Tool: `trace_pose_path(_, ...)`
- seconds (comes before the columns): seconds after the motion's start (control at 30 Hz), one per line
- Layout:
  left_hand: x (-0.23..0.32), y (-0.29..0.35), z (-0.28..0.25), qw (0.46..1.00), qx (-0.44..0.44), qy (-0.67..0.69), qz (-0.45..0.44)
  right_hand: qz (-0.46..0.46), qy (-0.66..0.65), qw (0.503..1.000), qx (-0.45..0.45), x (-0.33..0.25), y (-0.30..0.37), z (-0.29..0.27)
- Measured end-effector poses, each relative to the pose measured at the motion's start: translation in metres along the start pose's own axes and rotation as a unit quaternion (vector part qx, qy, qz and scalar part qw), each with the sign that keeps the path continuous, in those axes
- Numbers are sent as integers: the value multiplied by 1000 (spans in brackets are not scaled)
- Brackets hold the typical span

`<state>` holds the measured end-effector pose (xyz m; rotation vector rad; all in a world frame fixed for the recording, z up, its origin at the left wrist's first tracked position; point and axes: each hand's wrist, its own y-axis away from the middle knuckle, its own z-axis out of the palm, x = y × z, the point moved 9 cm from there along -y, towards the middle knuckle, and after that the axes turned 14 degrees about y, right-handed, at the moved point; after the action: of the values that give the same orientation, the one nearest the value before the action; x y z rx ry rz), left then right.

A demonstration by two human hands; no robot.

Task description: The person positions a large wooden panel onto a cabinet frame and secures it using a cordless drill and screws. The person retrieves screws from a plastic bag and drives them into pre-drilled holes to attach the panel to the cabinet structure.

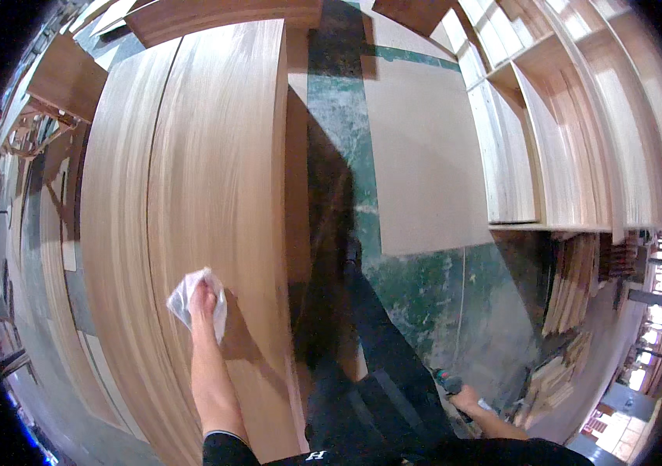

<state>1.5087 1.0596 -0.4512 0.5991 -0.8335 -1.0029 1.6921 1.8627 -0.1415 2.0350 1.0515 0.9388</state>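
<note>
The left hand (pixel 203 298) is at the lower left of centre in the frame. Its fingers are gathered inward, gripping a crumpled, translucent white plastic bag (pixel 182 301). The bag lies over the pale wood-grain face of a long wooden unit (pixel 214 155), which fills the left half of the frame. A narrow dark seam (pixel 157 116) runs lengthwise along this face, with the bag just beside it. Contact between bag and wood cannot be confirmed; the shadow is offset to the right, which suggests a small clearance. The bunched grip probably keeps the loose film together; contents, if any, cannot be identified.

The right hand (pixel 465 398) is at the lower right of the frame, its fingers wrapped around a dark power tool (pixel 447 380), apparently a drill or driver. The exact finger position is too small to verify. The tool is held out to the side, above the green floor (pixel 416 303) and well apart from the unit; this position presumably protects the wood face from knocks.

A flat tan sheet (pixel 428 155) lies on the floor at the upper centre-right, possibly as a protective layer. Wooden shelving (pixel 572 116) with divided compartments occupies the upper right. Loose boards (pixel 570 291) lean together below it, an arrangement that likely saves floor space.
</note>
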Motion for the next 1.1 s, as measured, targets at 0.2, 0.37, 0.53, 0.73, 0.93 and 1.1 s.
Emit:
trace_pose_path(0.2, 108, -170, 247, 983, -97, -142, 59, -39, 19, 999, 4, -191, -68, -203)
trace_pose_path(0.37, -28, -190, 398, 993, 52, -50, 96, -49, -110, 985, 123, -257, -112, -415)
trace_pose_path(0.53, 34, -247, 480, 987, 41, -101, 118, -154, -198, 962, 109, -412, -185, -525)
trace_pose_path(0.73, -2, -184, 560, 882, 70, -440, 154, -250, -69, 960, 109, -612, -189, -657)
trace_pose_path(0.93, 0, -155, 547, 754, 218, -498, 370, -373, 31, 926, 54, -778, -170, -740)
trace_pose_path(1.1, -50, -167, 544, 902, 214, -229, 296, -475, 151, 866, 38, -856, -204, -784)
